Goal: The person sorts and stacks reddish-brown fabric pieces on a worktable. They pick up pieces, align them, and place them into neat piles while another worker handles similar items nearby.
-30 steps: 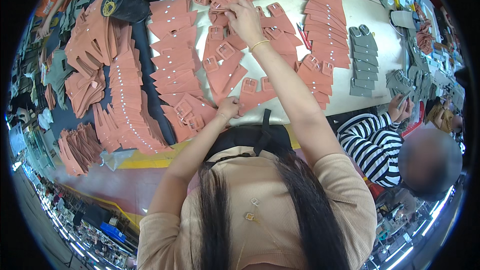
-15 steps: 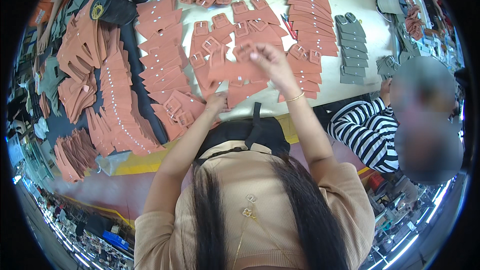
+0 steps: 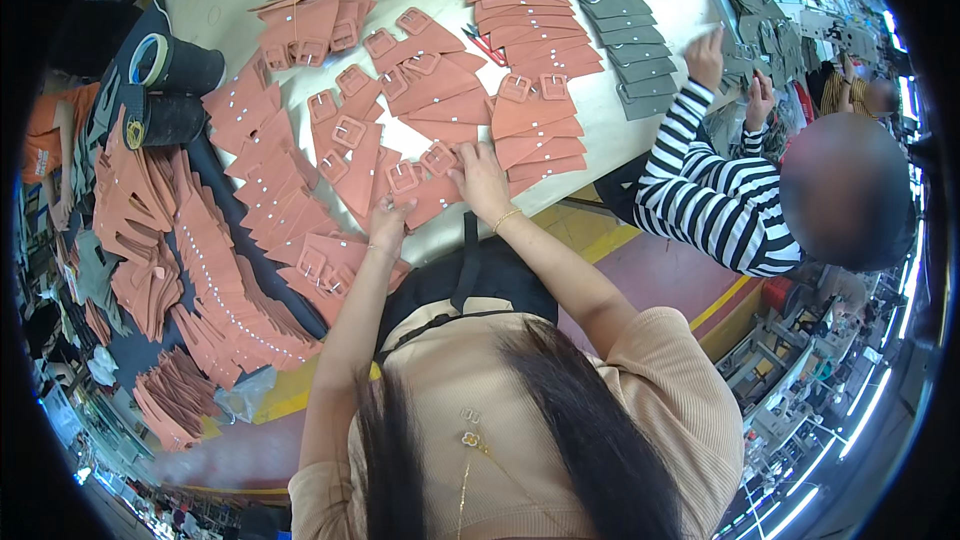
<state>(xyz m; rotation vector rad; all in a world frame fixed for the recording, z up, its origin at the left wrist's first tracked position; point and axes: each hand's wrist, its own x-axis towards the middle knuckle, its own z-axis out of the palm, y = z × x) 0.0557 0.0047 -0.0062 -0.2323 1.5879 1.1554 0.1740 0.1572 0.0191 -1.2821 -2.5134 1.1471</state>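
Near the table's front edge is a terracotta panel (image 3: pixel 434 202) with two covered buckles, one of them a square buckle (image 3: pixel 403 177). My left hand (image 3: pixel 388 222) grips the panel's lower left side, with finger and thumb closed at its edge. At the right end, by the other buckle, the fingers of my right hand (image 3: pixel 482 182) are bent over the panel and closed on it. Just beyond lie more buckled panels (image 3: pixel 348 148) in overlapping groups. To the right of my right hand is a stack of terracotta panels (image 3: pixel 540 130) topped with two buckles.
Overlapping terracotta pieces (image 3: pixel 285 180) run down the left, beside more piles on a dark surface. Black cylindrical containers (image 3: pixel 175 65) stand at far left. Grey-green panels (image 3: pixel 632 45) and red-handled snips (image 3: pixel 484 43) lie beyond. A striped-sleeved co-worker (image 3: pixel 715 180) sits at right, hands raised.
My right hand has come down with the buckled panel from above the table to near its front edge. Both hands now hold it. The view has shifted, and the co-worker's hands have come into sight.
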